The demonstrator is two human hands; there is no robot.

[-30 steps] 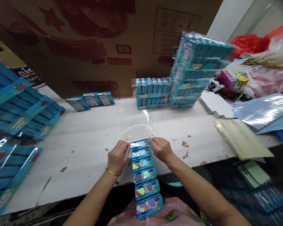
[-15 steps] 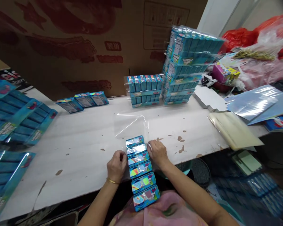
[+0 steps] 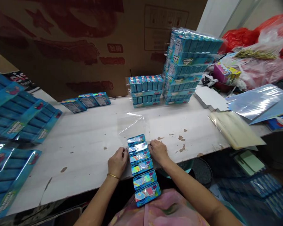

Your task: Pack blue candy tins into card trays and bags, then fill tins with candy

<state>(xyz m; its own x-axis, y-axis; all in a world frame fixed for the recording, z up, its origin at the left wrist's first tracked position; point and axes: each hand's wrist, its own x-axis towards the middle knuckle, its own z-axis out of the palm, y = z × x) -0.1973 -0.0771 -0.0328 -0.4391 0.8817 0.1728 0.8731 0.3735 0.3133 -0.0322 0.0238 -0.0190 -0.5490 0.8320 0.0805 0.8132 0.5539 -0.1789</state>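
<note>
A row of several small blue boxes with shiny fronts runs from the white table towards my body, its near end past the table's edge. At the far end of the row a clear plastic bag lies flat on the table. My left hand is closed in a pinch on the left side of the row, at the bag's near edge. Opposite it, my right hand pinches the bag's edge on the right side. The thin film between the fingertips is hard to see.
Wrapped packs of blue boxes stand in a tall stack and a short stack at the back. More packs are at the left. Three loose boxes lean by the cardboard. Plastic sheets lie at the right.
The view has shifted slightly, so things on the left sit a little further right. Both hands keep their places beside the row of boxes.
</note>
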